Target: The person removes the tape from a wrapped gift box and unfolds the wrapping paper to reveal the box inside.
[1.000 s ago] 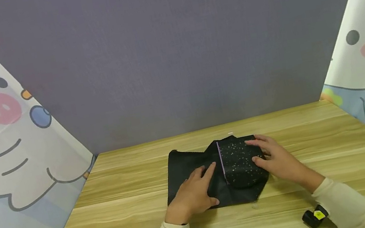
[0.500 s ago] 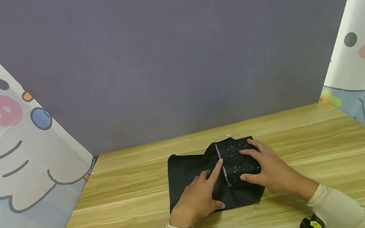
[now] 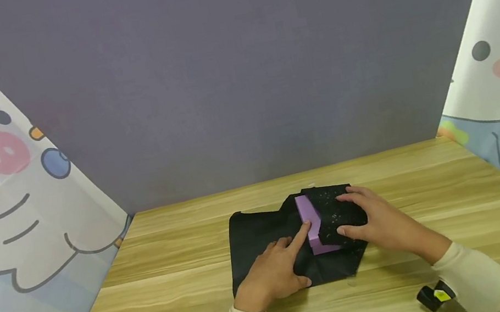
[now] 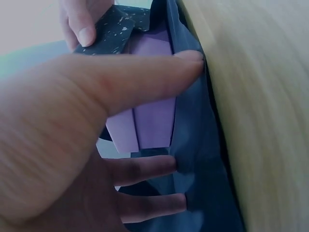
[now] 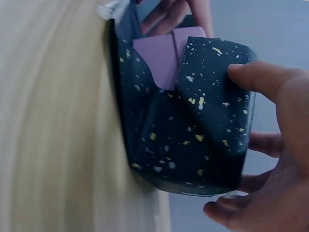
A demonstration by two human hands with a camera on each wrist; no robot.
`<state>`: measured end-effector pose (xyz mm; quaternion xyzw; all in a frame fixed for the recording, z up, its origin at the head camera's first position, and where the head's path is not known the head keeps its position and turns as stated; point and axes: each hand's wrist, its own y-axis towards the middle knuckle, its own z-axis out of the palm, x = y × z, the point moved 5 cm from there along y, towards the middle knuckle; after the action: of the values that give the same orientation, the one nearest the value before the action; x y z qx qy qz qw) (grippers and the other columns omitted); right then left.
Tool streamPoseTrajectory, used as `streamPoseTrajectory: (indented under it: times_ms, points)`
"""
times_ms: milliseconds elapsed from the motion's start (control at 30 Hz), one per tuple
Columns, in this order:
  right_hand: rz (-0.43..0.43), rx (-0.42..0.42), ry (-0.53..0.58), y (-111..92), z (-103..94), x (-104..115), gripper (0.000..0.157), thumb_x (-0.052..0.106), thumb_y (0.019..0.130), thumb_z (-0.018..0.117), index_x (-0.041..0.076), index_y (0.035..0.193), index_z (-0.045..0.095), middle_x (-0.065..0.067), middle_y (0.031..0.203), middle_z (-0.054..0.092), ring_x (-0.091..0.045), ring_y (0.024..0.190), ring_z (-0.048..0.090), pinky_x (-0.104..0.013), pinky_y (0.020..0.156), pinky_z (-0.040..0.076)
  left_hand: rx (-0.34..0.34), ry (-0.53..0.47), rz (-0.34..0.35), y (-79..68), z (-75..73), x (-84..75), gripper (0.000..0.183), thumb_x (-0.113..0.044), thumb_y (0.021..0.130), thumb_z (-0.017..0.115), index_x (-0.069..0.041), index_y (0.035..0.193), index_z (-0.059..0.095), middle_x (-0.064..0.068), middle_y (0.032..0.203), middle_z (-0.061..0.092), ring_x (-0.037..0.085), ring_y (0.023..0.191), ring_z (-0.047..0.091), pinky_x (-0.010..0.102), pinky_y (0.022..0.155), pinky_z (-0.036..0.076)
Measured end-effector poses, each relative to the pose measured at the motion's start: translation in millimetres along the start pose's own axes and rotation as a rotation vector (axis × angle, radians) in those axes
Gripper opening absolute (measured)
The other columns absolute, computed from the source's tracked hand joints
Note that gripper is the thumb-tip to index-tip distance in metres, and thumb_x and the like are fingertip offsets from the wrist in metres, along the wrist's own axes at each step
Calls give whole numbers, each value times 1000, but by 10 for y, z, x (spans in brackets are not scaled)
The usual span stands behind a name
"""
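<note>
A purple box (image 3: 306, 206) lies on a sheet of wrapping paper (image 3: 255, 230), plain black on its upturned side. The sheet's speckled outer side shows on a flap (image 3: 334, 219) folded over the box from the right. My left hand (image 3: 268, 275) rests low over the sheet, its straight index fingertip on the purple box and its thumb touching the paper near the front edge. My right hand (image 3: 384, 221) holds the flap, with the thumb on its near side and the fingers spread along the farther side. In the right wrist view, creased speckled paper (image 5: 193, 130) wraps the box's end.
The wood-grain table (image 3: 162, 283) extends around the paper on both sides. A grey panel (image 3: 236, 80) stands along its back edge, and cartoon-printed panels (image 3: 5, 221) flank it. A small clear piece, like tape (image 3: 311, 185), lies just behind the paper.
The speckled flap has shifted right and bent, so a much wider strip of the purple box shows. My left index finger has moved right onto the box; my right hand first moved left, then back right.
</note>
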<state>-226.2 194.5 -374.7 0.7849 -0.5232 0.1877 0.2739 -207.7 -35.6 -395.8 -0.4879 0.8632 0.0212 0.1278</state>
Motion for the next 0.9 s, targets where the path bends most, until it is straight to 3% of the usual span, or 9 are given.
streamPoseTrajectory:
  times_ms: [167, 333, 400, 500, 667, 800, 900]
  points:
    - [-31, -38, -22, 8, -112, 22, 67, 38, 94, 71, 2, 146, 48, -27, 151, 36, -50, 136, 35, -69, 102, 35, -12, 21, -6, 5, 2, 4, 116, -41, 80, 86, -47, 160, 2, 9, 141, 54, 32, 126, 53, 51, 89, 53]
    - [-113, -124, -4, 11, -223, 66, 68, 9, 91, 69, 3, 152, 40, -26, 159, 22, -52, 139, 29, -71, 101, 33, -17, 25, -10, 7, 5, 2, 115, -41, 80, 86, -45, 160, 3, 7, 140, 55, 32, 126, 52, 53, 89, 52]
    - [-161, -158, -20, 11, -268, 83, 69, 0, 87, 68, 5, 151, 43, -22, 164, 15, -52, 142, 24, -73, 100, 33, -17, 18, -10, 7, 6, -2, 115, -41, 80, 86, -45, 160, 4, 7, 140, 55, 32, 126, 52, 54, 90, 51]
    - [-216, -174, -81, 1, -339, 105, 57, -5, 84, 66, 4, 139, 57, -16, 165, 17, -47, 146, 19, -71, 101, 33, -15, 2, -12, 8, 5, -8, 115, -40, 80, 86, -45, 160, 4, 8, 141, 55, 33, 128, 51, 57, 91, 50]
    - [-177, -163, -235, -49, -500, 109, 28, 14, 92, 68, 4, 118, 70, -22, 153, 39, -47, 139, 34, -65, 102, 36, -6, -28, -19, 3, 8, -11, 115, -37, 80, 86, -45, 160, 4, 10, 143, 53, 35, 131, 48, 60, 94, 48]
    - [-66, -174, -275, -59, -639, 68, 41, 35, 98, 64, 1, 118, 70, -30, 144, 46, -53, 130, 40, -68, 102, 34, -3, -36, -23, -1, 12, -7, 116, -37, 80, 86, -45, 160, 3, 10, 144, 53, 35, 132, 48, 62, 94, 47]
    - [0, -161, -289, -53, -702, 25, 45, 38, 99, 62, -2, 119, 68, -35, 140, 46, -56, 128, 40, -69, 102, 32, -7, -39, -28, 1, 9, -4, 117, -37, 80, 87, -45, 160, 2, 9, 143, 53, 35, 132, 48, 62, 95, 47]
